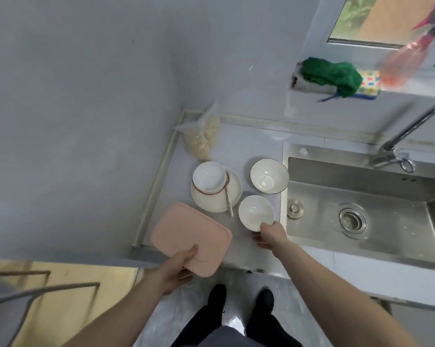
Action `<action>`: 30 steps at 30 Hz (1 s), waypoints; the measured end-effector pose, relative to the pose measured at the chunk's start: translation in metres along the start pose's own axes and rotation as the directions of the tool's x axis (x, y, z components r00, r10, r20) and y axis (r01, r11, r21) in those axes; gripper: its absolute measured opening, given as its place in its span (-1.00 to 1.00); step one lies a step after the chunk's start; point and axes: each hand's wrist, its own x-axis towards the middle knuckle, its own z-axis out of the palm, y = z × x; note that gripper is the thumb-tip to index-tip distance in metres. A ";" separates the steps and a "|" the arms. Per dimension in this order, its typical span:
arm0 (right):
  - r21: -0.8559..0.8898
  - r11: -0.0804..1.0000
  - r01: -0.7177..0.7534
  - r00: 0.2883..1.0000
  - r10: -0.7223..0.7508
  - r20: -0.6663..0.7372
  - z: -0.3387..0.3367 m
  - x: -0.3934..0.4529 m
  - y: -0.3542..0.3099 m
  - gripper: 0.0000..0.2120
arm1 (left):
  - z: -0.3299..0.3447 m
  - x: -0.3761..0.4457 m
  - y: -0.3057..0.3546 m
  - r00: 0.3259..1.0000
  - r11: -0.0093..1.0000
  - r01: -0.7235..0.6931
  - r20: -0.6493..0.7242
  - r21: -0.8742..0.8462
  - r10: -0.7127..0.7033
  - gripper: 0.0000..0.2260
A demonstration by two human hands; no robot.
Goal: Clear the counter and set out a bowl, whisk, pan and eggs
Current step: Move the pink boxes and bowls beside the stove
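- The left hand (180, 265) grasps the near edge of a pink cutting board (190, 236), thumb on top and fingers curled beneath; the board sits nearer than the sink (361, 216) and well to its left, its near corner hanging out past the counter (251, 249) edge.
- The right hand (271, 234) grips the near rim of a small white bowl (256, 212), just left of the sink's rim.
- By my reading, the clearing step is in hand: both hands have taken hold of things that crowd the counter, and neither whisk, pan nor eggs can be seen.
- The next move seems to call for lifting board and bowl together, keeping the bowl level and its rim pinch firm, since it looks smooth and glazed, and steering the board clear of the crockery behind it.
- The small bowl looks empty, plain white and upright.
- Further back, a white plate (232, 190) to the left of the sink carries a tilted white bowl (209, 177) and a metal spoon (228, 200) resting across its edge.
- A dark-rimmed bowl (269, 176) stands upright just beside the sink's left rim.
- Farthest, a plastic bag (204, 139) of pale contents leans in the corner, beyond the plate and left of the sink.
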 end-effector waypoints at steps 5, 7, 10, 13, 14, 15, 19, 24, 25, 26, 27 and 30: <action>0.096 0.995 0.026 0.999 -0.023 -0.037 -0.010 -0.023 0.030 -0.73 | -0.004 -0.003 -0.006 0.998 0.997 -0.059 0.018 0.039 0.059 -0.35; 0.126 0.991 0.038 0.999 -0.032 -0.044 -0.018 -0.037 0.039 -0.74 | -0.003 -0.006 -0.012 0.996 0.993 -0.089 0.027 0.075 0.087 -0.28; 0.187 0.980 0.061 0.996 -0.046 -0.082 -0.039 -0.063 0.055 -0.77 | 0.005 -0.015 -0.024 0.989 0.979 -0.130 0.088 0.158 0.117 -0.26; 0.269 0.959 0.089 0.986 -0.047 -0.157 -0.069 -0.089 0.082 -0.77 | 0.028 -0.030 -0.037 0.972 0.937 -0.191 0.191 0.291 0.138 -0.41; 0.287 0.954 0.091 0.984 -0.041 -0.175 -0.078 -0.096 0.093 -0.77 | 0.036 -0.035 -0.041 0.962 0.917 -0.224 0.224 0.329 0.155 -0.48; 0.309 0.947 0.092 0.982 -0.034 -0.188 -0.088 -0.103 0.106 -0.76 | 0.046 -0.042 -0.045 0.954 0.896 -0.250 0.254 0.367 0.162 -0.53; 0.393 0.912 0.116 0.962 -0.005 -0.274 -0.145 -0.143 0.172 -0.75 | 0.107 -0.069 -0.066 0.913 0.809 -0.341 0.372 0.479 0.165 -0.53; 0.500 0.850 0.168 0.910 0.062 -0.411 -0.217 -0.215 0.267 -0.79 | 0.193 -0.103 -0.116 0.855 0.709 -0.441 0.497 0.550 0.147 -0.45; 0.518 0.837 0.176 0.900 0.076 -0.429 -0.228 -0.228 0.285 -0.78 | 0.207 -0.107 -0.126 0.847 0.698 -0.446 0.517 0.561 0.125 -0.41; 0.540 0.820 0.190 0.889 0.090 -0.450 -0.241 -0.242 0.304 -0.76 | 0.224 -0.110 -0.139 0.833 0.686 -0.456 0.544 0.567 0.104 -0.36; 0.566 0.797 0.212 0.871 0.109 -0.479 -0.257 -0.262 0.330 -0.75 | 0.245 -0.116 -0.157 0.826 0.667 -0.452 0.560 0.592 0.063 -0.29; 0.614 0.747 0.256 0.825 0.162 -0.542 -0.292 -0.306 0.387 -0.75 | 0.291 -0.126 -0.197 0.800 0.646 -0.448 0.600 0.618 -0.020 -0.18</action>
